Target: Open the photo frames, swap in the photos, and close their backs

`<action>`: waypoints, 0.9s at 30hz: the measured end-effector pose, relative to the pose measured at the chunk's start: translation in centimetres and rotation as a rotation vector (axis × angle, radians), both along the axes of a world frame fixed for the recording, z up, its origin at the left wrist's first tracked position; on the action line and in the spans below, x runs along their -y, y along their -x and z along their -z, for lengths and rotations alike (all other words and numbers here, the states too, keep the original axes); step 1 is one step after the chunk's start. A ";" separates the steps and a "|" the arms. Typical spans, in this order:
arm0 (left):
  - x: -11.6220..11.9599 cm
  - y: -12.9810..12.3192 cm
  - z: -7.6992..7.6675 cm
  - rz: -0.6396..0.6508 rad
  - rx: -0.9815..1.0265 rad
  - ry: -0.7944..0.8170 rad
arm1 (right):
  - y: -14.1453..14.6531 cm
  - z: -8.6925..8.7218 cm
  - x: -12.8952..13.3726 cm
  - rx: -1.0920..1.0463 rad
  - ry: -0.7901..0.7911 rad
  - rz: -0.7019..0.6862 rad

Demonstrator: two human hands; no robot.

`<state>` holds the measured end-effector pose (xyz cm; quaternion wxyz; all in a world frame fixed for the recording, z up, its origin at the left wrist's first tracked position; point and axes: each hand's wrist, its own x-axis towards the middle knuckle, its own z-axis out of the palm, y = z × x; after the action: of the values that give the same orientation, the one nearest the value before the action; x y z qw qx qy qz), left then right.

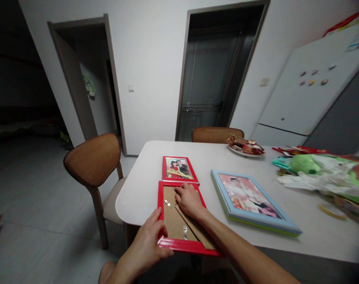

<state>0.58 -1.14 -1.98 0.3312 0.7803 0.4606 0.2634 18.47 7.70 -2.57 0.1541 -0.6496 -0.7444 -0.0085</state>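
Observation:
A red picture frame (194, 247) lies face down at the near edge of the table, its brown backboard (173, 219) and folded stand flap (194, 228) showing. My left hand (151, 236) grips the frame's lower left corner, with the thumb at the near edge and fingers over the left side. At the top of the backboard my right hand (189, 199) has its fingers curled and pressed at a small metal clip (175, 191), which they partly cover. Two more metal pieces, a hanger (168, 203) and another hanger (185, 232), sit on the board. My right forearm hides part of the frame's right side.
Just beyond lies a second red frame (179, 169) with a photo, face up. Blue and green frames (253, 197) are stacked to the right. Farther off are a plate of items (246, 148), a plastic-wrapped green heap (321, 169) and a tape roll (332, 212). Chairs (93, 159) flank the table.

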 end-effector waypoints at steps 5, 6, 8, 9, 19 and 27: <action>0.1 0.0 -0.1 -0.009 -0.013 -0.006 | -0.8 -1.3 1.9 -0.160 0.050 -0.107; 0.1 0.0 -0.2 -0.007 -0.012 -0.007 | -1.4 -1.6 2.7 -0.207 0.065 -0.180; 0.2 0.0 -0.3 0.002 -0.009 -0.008 | -2.5 -2.2 4.6 -0.273 0.141 -0.355; 0.2 0.0 -0.4 0.005 -0.010 -0.007 | -3.0 -2.4 5.4 -0.286 0.196 -0.432; 0.4 -0.1 -0.5 -0.008 -0.019 -0.009 | -2.2 -1.2 7.8 -0.354 0.166 -0.448; 0.0 0.0 -0.1 -0.032 -0.097 0.012 | -2.3 -0.8 7.1 -0.266 0.107 -0.184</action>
<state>0.63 -1.18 -1.86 0.3086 0.7827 0.4902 0.2277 20.81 0.62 -1.73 0.2166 -0.5813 -0.7732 0.1314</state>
